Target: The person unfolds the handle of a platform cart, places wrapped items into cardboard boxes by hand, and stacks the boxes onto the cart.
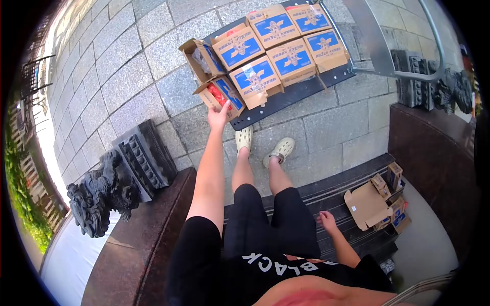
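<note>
My left hand point(218, 116) is at the near edge of an open cardboard box point(206, 97) with red wrapping inside, at the left end of a dark flat cart point(311, 91). Its thumb reaches over the box edge; the other fingers are mostly hidden. Behind that box stands another open box point(193, 52) with clear plastic in it. Several blue-labelled cartons point(253, 77) fill the cart in two rows. Low on the right, my right hand point(325, 219) hangs beside my leg, away from the cart, its fingers slightly curled and apart, holding nothing.
Dark steps point(332, 196) lie behind my feet, with an opened carton point(366, 206) and small boxes point(399, 217) on them. Stone lion statues point(107, 188) stand at both sides on dark red walls point(148, 239). A metal cart handle point(439, 46) rises at the upper right.
</note>
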Motion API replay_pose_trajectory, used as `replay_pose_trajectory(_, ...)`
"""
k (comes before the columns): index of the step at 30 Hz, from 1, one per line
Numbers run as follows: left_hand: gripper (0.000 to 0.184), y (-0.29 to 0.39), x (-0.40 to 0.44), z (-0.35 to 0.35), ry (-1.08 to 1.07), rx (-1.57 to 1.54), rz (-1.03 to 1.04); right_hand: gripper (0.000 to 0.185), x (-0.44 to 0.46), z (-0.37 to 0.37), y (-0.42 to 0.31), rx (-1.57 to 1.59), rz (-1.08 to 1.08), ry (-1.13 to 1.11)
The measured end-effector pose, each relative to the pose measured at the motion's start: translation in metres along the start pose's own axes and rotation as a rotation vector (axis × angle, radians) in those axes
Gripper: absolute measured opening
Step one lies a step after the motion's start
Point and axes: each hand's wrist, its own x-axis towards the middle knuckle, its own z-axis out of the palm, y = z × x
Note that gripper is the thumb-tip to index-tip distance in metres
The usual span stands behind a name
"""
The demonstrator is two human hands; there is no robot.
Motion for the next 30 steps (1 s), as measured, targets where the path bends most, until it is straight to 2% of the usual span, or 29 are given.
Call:
replay_pose_trajectory(2, 0.080, 0.034, -0.007, 0.012, -0.184, -0.253, 0.038, 0.027, -0.010, 0.009, 0.002, 0.025, 0.061, 0.023)
replay_pose_trajectory(3, 0.065, 0.013, 0.019, 0.038, -0.170, -0.203, 0.065, 0.027, -0.018, 0.013, 0.004, 0.048, 0.102, 0.051)
replay_pose_trajectory(5, 0.045, 0.060, -0.014, 0.019, 0.045, 0.051, 0.144, 0.027, -0.023, 0.016, 0.006, 0.091, 0.135, 0.075)
replay_pose_trajectory(6, 0.045, 0.054, -0.014, 0.019, 0.042, 0.051, 0.139, 0.027, -0.028, 0.021, 0.002, 0.113, 0.125, 0.086)
replay_pose_trajectory(8, 0.032, 0.034, -0.013, 0.020, 0.119, 0.156, 0.295, 0.027, -0.032, 0.026, -0.005, 0.119, 0.090, 0.076)
replay_pose_trajectory(9, 0.032, 0.028, -0.012, 0.017, 0.124, 0.147, 0.290, 0.027, -0.031, 0.028, -0.016, 0.111, 0.083, 0.079)
replay_pose_trajectory(11, 0.027, 0.017, -0.013, 0.006, -0.032, 0.085, 0.074, 0.026, -0.023, 0.033, -0.041, -0.018, -0.004, 0.073)
replay_pose_trajectory(12, 0.024, 0.022, -0.024, -0.006, -0.013, 0.090, 0.070, 0.025, -0.014, 0.035, -0.056, -0.084, -0.098, 0.095)
replay_pose_trajectory(16, 0.023, -0.005, -0.054, -0.047, -0.049, 0.028, 0.121, 0.029, 0.040, 0.056, -0.154, -0.482, -0.559, 0.211)
replay_pose_trajectory(17, 0.023, -0.006, -0.066, -0.063, -0.044, 0.031, 0.110, 0.028, 0.031, 0.075, -0.213, -0.589, -0.567, 0.234)
replay_pose_trajectory(18, 0.022, -0.006, -0.079, -0.080, -0.080, 0.107, 0.120, 0.028, 0.052, 0.091, -0.243, -0.645, -0.731, 0.235)
replay_pose_trajectory(19, 0.023, -0.007, -0.090, -0.096, -0.118, 0.182, 0.130, 0.029, 0.061, 0.113, -0.283, -0.621, -0.791, 0.178)
replay_pose_trajectory(20, 0.023, -0.009, -0.100, -0.111, -0.115, 0.185, 0.116, 0.030, 0.074, 0.134, -0.322, -0.732, -0.974, 0.147)
replay_pose_trajectory(22, 0.023, -0.019, -0.113, -0.134, -0.104, 0.367, 0.307, 0.027, 0.101, 0.182, -0.389, -0.991, -1.316, 0.175)
replay_pose_trajectory(23, 0.023, -0.031, -0.114, -0.141, -0.100, 0.370, 0.295, 0.026, 0.120, 0.206, -0.418, -1.084, -1.399, 0.154)
replay_pose_trajectory(25, 0.032, -0.059, -0.107, -0.152, -0.116, 0.467, 0.565, 0.019, 0.149, 0.252, -0.465, -1.389, -1.467, 0.135)
replay_pose_trajectory(27, 0.040, -0.078, -0.097, -0.158, -0.137, 0.547, 0.600, 0.017, 0.167, 0.292, -0.490, -1.409, -1.592, 0.250)
replay_pose_trajectory(29, 0.042, -0.076, -0.085, -0.166, -0.142, 0.618, 0.775, 0.020, 0.187, 0.326, -0.506, -1.752, -1.491, 0.277)
replay_pose_trajectory(30, 0.041, -0.072, -0.077, -0.168, -0.167, 0.633, 0.819, 0.027, 0.186, 0.341, -0.514, -2.014, -1.306, 0.254)
